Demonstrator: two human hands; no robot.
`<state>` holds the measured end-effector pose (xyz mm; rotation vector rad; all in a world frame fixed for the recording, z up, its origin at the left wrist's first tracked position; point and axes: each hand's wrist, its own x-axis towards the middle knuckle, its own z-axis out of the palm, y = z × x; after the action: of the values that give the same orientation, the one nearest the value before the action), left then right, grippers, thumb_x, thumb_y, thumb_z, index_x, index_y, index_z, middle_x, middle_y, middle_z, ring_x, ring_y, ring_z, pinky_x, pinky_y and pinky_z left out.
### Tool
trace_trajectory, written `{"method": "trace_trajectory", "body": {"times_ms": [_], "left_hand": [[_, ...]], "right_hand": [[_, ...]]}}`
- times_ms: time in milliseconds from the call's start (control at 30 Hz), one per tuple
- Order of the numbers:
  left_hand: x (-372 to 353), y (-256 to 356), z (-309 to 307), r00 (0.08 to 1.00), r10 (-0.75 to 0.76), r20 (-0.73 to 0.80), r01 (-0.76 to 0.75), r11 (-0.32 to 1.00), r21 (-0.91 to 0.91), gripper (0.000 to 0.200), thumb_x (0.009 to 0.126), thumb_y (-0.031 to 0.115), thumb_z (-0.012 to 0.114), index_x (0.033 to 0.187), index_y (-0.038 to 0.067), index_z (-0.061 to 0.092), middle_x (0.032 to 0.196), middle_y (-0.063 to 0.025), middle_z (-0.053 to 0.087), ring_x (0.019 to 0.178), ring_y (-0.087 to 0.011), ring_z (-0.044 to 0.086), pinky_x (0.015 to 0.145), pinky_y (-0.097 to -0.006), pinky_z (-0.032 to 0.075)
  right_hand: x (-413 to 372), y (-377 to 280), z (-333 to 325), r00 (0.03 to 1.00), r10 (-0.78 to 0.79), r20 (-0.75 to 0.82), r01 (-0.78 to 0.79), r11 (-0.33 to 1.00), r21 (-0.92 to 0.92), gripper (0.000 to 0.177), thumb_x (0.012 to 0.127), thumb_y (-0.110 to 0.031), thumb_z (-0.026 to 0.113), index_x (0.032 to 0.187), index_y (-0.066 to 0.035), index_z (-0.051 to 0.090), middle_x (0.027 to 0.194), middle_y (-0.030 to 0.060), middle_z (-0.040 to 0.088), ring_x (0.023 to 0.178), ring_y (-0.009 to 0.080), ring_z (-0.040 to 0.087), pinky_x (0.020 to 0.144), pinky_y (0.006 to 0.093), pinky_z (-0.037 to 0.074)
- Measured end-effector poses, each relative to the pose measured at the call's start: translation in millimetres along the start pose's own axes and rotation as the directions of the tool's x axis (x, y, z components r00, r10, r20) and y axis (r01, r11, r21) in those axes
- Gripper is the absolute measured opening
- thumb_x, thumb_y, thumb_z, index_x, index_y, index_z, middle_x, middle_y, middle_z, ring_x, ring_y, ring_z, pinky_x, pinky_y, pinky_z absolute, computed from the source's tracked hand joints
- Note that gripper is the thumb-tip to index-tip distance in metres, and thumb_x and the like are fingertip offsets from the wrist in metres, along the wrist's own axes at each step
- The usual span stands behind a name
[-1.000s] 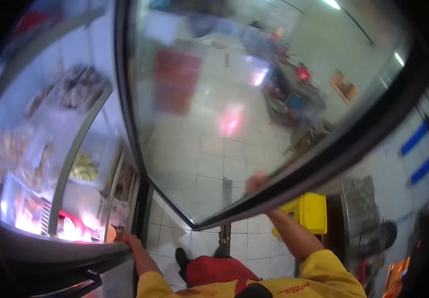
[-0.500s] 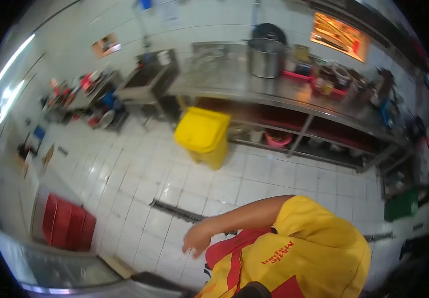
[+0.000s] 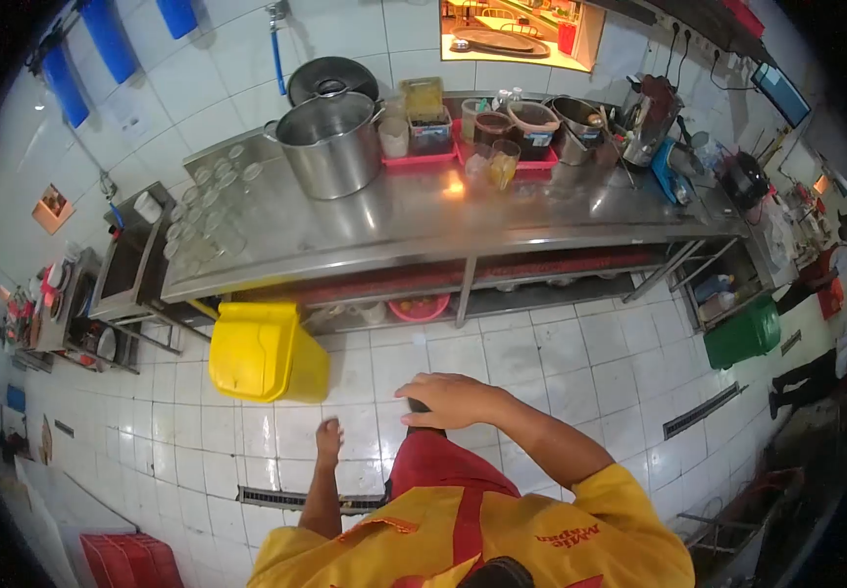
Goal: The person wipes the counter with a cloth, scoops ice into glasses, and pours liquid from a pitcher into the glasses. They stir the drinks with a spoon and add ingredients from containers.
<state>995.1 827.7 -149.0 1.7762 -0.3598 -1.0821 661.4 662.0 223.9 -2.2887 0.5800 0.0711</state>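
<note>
My left hand point(image 3: 328, 441) hangs low over the tiled floor, loosely curled, with fingers partly apart and nothing visible in it. Further right, my right hand point(image 3: 451, 400) is out in front of my body, thumb and fingers apart; a dark shape, seemingly a shoe, shows between them. Nearest the left hand is a yellow lidded bin point(image 3: 257, 358). Beyond the hands runs a steel counter point(image 3: 414, 220). On it are a large steel pot point(image 3: 330, 147), upturned glasses point(image 3: 213, 211), food containers point(image 3: 533, 127) and a glass with yellow contents point(image 3: 503, 165).
A sink point(image 3: 127, 260) adjoins the counter at left. A green bin point(image 3: 745, 333) is below its right end, near another person point(image 3: 825, 363). A red crate point(image 3: 129, 561) lies low at left. Drain grates point(image 3: 700, 410) cross the floor; blue items hang on the wall.
The view has turned right and moved closer to the counter. The yellow bin now appears further left. My left hand has come into view; my right hand is opened forward.
</note>
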Motion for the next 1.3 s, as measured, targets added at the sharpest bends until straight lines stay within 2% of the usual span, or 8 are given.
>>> {"method": "trace_trajectory", "body": {"times_ms": [200, 400, 467, 633, 733, 833, 1167, 1300], "left_hand": [[127.1, 284.7, 234.7, 0.843, 0.375, 0.385, -0.356, 0.926, -0.123, 0.036, 0.099, 0.036, 0.053, 0.122, 0.008, 0.057, 0.116, -0.0057, 0.064, 0.106, -0.0189, 0.062, 0.083, -0.0327, 0.051], [333.0, 485.2, 435.8, 0.766, 0.637, 0.086, -0.635, 0.77, -0.053, 0.033, 0.096, 0.037, 0.057, 0.105, 0.006, 0.066, 0.081, 0.0018, 0.059, 0.068, -0.0114, 0.05, 0.066, -0.0302, 0.044], [393.2, 518.2, 471.8, 0.815, 0.567, 0.12, -0.577, 0.813, 0.073, 0.043, 0.094, 0.042, 0.057, 0.099, 0.001, 0.069, 0.091, -0.012, 0.067, 0.084, -0.0219, 0.061, 0.074, -0.0378, 0.047], [431.8, 547.0, 512.8, 0.849, 0.528, 0.024, -0.482, 0.756, 0.442, 0.047, 0.093, 0.043, 0.056, 0.091, -0.002, 0.07, 0.089, -0.023, 0.068, 0.089, -0.0372, 0.065, 0.08, -0.0465, 0.048], [443.0, 524.0, 518.6, 0.627, 0.756, -0.19, -0.664, 0.646, 0.377, 0.04, 0.094, 0.039, 0.057, 0.09, 0.001, 0.069, 0.085, -0.0204, 0.065, 0.084, -0.0363, 0.064, 0.076, -0.0457, 0.048], [413.6, 527.9, 507.2, 0.588, 0.797, -0.138, -0.765, 0.603, 0.226, 0.034, 0.096, 0.033, 0.057, 0.09, 0.002, 0.068, 0.083, -0.019, 0.062, 0.078, -0.0369, 0.061, 0.074, -0.0439, 0.047], [435.5, 503.2, 486.7, 0.712, 0.701, -0.038, -0.679, 0.702, 0.216, 0.035, 0.098, 0.034, 0.058, 0.092, 0.001, 0.067, 0.082, -0.0024, 0.065, 0.078, -0.0098, 0.053, 0.071, -0.0271, 0.044], [368.7, 539.1, 472.6, 0.734, 0.678, 0.045, -0.669, 0.711, 0.216, 0.035, 0.099, 0.033, 0.056, 0.094, -0.001, 0.066, 0.081, -0.0046, 0.065, 0.078, -0.0126, 0.055, 0.071, -0.0289, 0.045]], "right_hand": [[36.7, 108.7, -129.1, 0.995, 0.078, -0.066, -0.08, 0.997, -0.021, 0.056, 0.093, -0.044, 0.056, 0.132, -0.005, 0.052, 0.124, 0.021, 0.057, 0.117, 0.0374, 0.054, 0.1, 0.0438, 0.043], [43.9, 178.5, -275.5, 0.951, 0.155, -0.268, -0.173, 0.984, -0.045, 0.054, 0.094, -0.042, 0.057, 0.132, -0.004, 0.052, 0.125, 0.0197, 0.057, 0.115, 0.0373, 0.055, 0.097, 0.0446, 0.045], [31.1, 190.0, -314.4, 0.926, 0.197, -0.321, -0.211, 0.978, -0.007, 0.052, 0.093, -0.037, 0.061, 0.133, -0.005, 0.052, 0.125, 0.0186, 0.058, 0.115, 0.0349, 0.056, 0.097, 0.0422, 0.046], [-10.5, 230.3, -364.4, 0.88, 0.322, -0.349, -0.253, 0.94, 0.228, 0.048, 0.092, -0.028, 0.066, 0.132, -0.005, 0.053, 0.124, 0.0165, 0.06, 0.112, 0.0294, 0.059, 0.095, 0.0378, 0.047], [-23.3, 271.1, -373.8, 0.835, 0.342, -0.43, -0.269, 0.937, 0.224, 0.046, 0.091, -0.023, 0.068, 0.131, -0.005, 0.054, 0.123, 0.0153, 0.061, 0.111, 0.0273, 0.059, 0.094, 0.0364, 0.047], [-17.0, 294.6, -399.7, 0.844, 0.378, -0.381, -0.279, 0.915, 0.291, 0.05, 0.091, -0.029, 0.068, 0.132, -0.006, 0.053, 0.125, 0.0166, 0.06, 0.112, 0.0316, 0.059, 0.095, 0.0392, 0.048], [26.3, 350.3, -459.6, 0.95, 0.143, -0.278, -0.084, 0.973, 0.213, 0.052, 0.092, -0.034, 0.064, 0.132, -0.003, 0.054, 0.124, 0.0196, 0.059, 0.115, 0.0342, 0.057, 0.098, 0.0383, 0.045], [35.3, 356.6, -474.0, 0.968, 0.104, -0.227, -0.052, 0.973, 0.223, 0.053, 0.091, -0.036, 0.063, 0.131, -0.002, 0.054, 0.126, 0.0212, 0.058, 0.117, 0.0348, 0.056, 0.099, 0.0385, 0.044]]}}
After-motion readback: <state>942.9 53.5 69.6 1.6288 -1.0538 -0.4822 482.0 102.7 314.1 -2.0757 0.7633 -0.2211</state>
